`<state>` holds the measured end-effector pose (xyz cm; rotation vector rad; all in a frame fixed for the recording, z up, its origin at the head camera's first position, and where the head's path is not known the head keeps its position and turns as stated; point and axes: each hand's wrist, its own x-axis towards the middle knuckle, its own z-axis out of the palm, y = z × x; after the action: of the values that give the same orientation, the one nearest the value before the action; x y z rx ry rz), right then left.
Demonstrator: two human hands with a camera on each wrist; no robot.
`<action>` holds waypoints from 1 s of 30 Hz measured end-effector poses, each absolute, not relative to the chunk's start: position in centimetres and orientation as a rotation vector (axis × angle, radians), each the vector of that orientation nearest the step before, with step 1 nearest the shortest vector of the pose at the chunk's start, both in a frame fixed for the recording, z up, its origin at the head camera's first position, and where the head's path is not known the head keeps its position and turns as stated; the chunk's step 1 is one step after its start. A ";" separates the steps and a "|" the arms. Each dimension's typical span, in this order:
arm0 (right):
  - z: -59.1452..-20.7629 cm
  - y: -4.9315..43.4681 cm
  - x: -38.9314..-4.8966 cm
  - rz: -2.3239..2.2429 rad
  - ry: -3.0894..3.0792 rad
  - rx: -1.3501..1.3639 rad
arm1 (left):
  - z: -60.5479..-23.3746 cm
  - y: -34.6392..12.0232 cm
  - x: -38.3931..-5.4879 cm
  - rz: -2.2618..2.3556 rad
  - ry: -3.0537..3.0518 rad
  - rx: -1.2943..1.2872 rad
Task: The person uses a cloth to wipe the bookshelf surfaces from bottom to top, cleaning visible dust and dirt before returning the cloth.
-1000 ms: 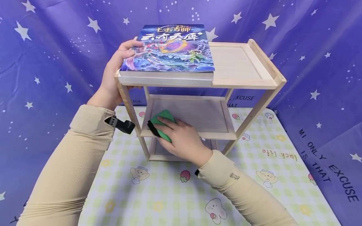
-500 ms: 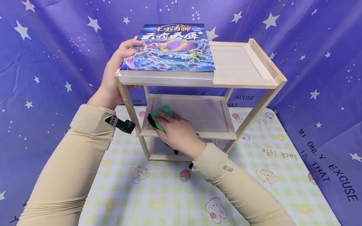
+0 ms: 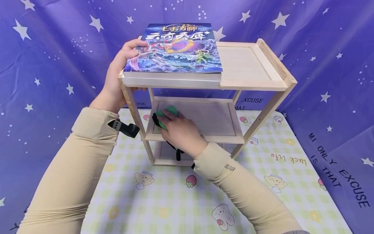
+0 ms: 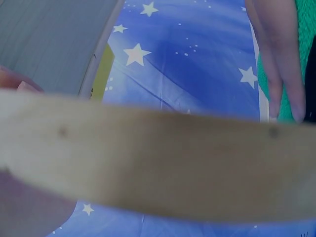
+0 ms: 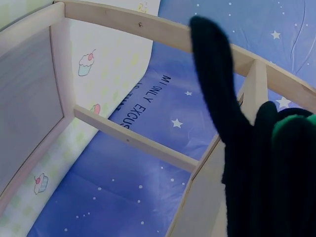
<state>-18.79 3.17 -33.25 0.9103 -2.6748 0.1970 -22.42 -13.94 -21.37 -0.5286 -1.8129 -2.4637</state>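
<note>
My left hand [image 3: 115, 73] grips the upper left end of a small three-tier wooden rack [image 3: 245, 61]. Its fingers reach over the corner of a thick illustrated book [image 3: 178, 53] lying on the top shelf. In the left wrist view, the rack's blurred side bar [image 4: 163, 158] crosses in front. With my right hand [image 3: 185, 133] I hold a folded green cloth [image 3: 171, 110] with a black edge against the left part of the middle shelf [image 3: 216, 118]. Extended fingers [image 4: 277, 44] lie over the cloth in the left wrist view; the thumb is hidden. Dark cloth folds fill the right wrist view's right side.
The rack stands on a green-checked tablecloth [image 3: 163, 198] with cartoon prints. A purple starry curtain [image 3: 324, 78] hangs behind and at both sides. The bottom shelf [image 3: 166, 152] sits below my right hand, and rack posts [image 3: 261, 118] flank the shelves.
My right hand and the green cloth have moved back and slightly left, from the middle shelf's front edge deeper onto it. My left hand and the book stay in place.
</note>
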 end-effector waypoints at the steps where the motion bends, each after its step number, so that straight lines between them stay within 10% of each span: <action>1: -33.2 3.1 -18.9 0.194 -2.667 0.907 | -21.4 -13.9 -22.4 -2.462 -1.813 -0.527; 30: -32.1 1.8 -21.6 0.197 -2.950 0.860 | -21.5 -13.9 -22.5 -2.435 -1.819 -0.526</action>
<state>-21.62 1.81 -32.14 0.8605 -2.9498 0.1970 -22.53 -13.93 -21.53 -0.5259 -1.8193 -2.4355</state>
